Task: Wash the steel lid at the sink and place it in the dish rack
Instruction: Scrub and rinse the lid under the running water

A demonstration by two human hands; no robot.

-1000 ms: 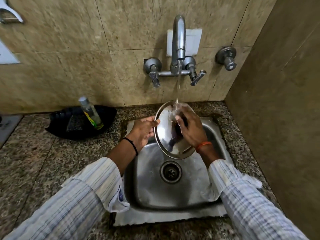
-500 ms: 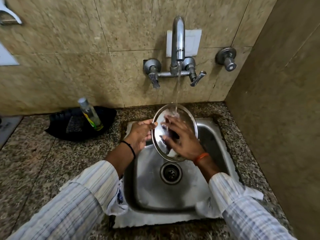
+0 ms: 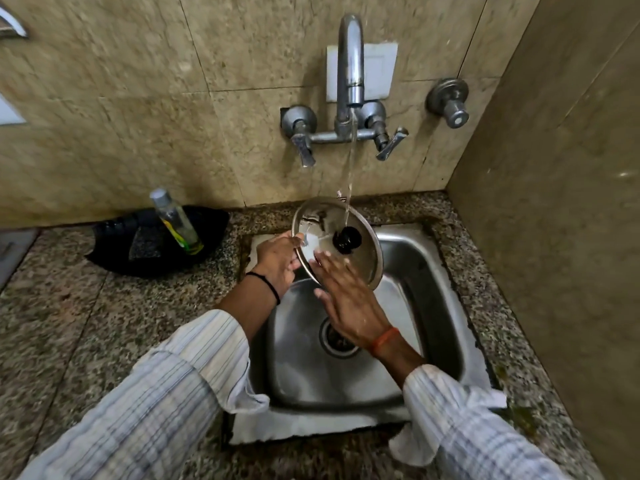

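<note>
The steel lid [image 3: 337,242] is held tilted over the back left part of the sink [image 3: 429,271], its top face with the black knob [image 3: 347,237] turned toward the camera. A thin stream of water [image 3: 351,161] from the wall tap [image 3: 349,74] lands on it just above the knob. The left hand [image 3: 278,259] pinches the lid's left rim, thumb on the face and fingers behind (a black band sits on that wrist). The right hand [image 3: 349,299] is spread flat with fingers apart, its fingertips [image 3: 320,259] on the lid's lower face, gripping nothing; an orange band circles its wrist. Below it lies the sink's drain [image 3: 334,339]. On the granite counter [image 3: 69,323], near its back edge left of the sink, a clear bottle [image 3: 175,221] leans in a black tray [image 3: 114,252].
</note>
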